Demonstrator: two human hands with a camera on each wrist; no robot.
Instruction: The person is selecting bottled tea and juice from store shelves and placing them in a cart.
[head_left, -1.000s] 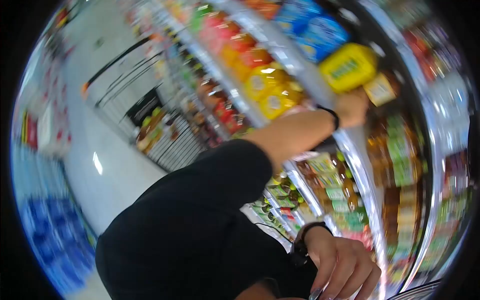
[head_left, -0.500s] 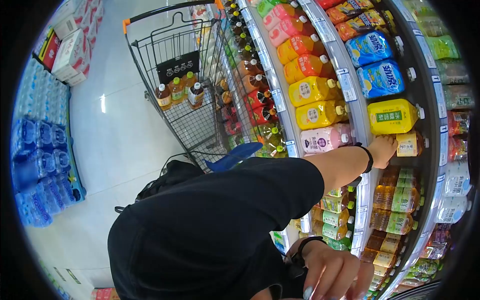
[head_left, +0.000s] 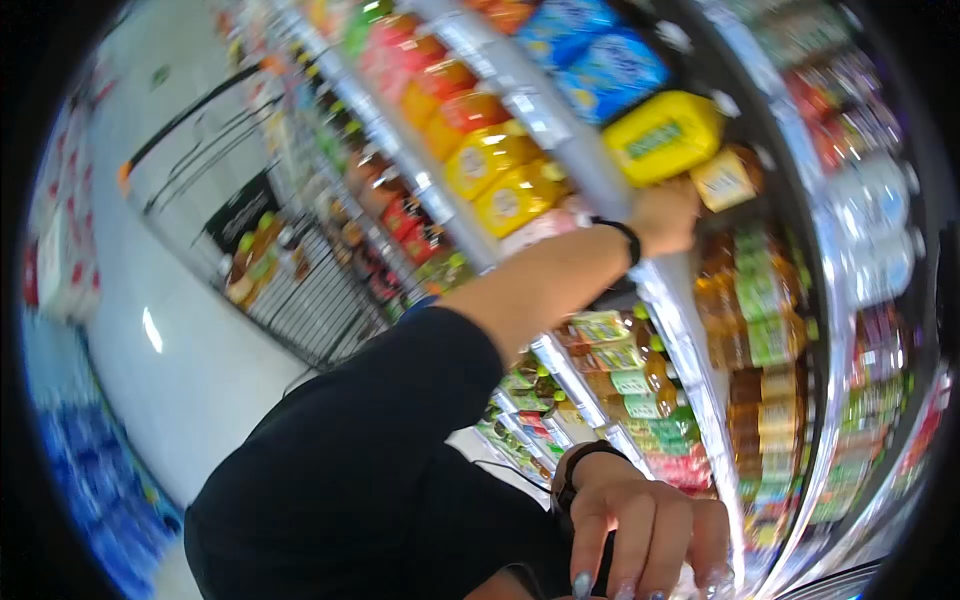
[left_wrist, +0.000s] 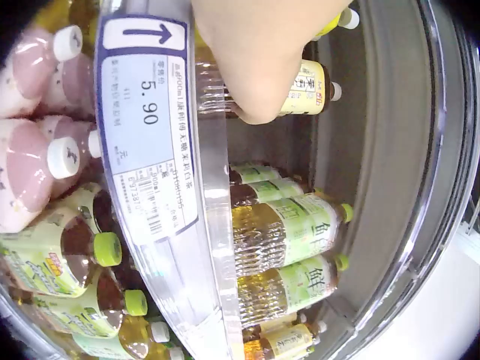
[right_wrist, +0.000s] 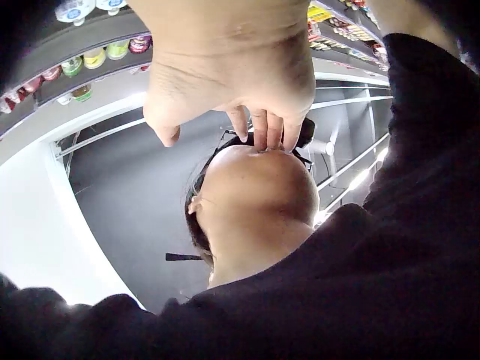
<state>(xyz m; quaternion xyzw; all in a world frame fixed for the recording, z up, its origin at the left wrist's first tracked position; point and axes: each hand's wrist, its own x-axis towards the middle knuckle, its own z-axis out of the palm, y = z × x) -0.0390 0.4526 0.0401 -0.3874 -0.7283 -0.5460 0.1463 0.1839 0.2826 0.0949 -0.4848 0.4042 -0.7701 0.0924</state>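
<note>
My left hand (head_left: 665, 218) is stretched out to the shelf and grips a brown tea bottle (head_left: 727, 182) with a cream label, which lies on its side in the head view. In the left wrist view the hand covers the middle of this bottle (left_wrist: 307, 88); its capped end sticks out on one side, and the fingers are mostly hidden. A large yellow drink bottle (head_left: 665, 138) lies right beside it. Held up near the chin is my right hand (right_wrist: 232, 67), fingers loosely bent and nothing in them.
A shelf price tag (left_wrist: 150, 120) runs along the edge below the left hand. Green-labelled tea bottles (left_wrist: 281, 232) and pink bottles (left_wrist: 26, 176) flank it. A shopping cart (head_left: 300, 310) holding several bottles stands in the aisle, across from stacked blue water packs (head_left: 95, 480).
The head view has tilted, so shelf and cart appear turned. My left hand stays at the tea bottle, and the right hand remains near the chin.
</note>
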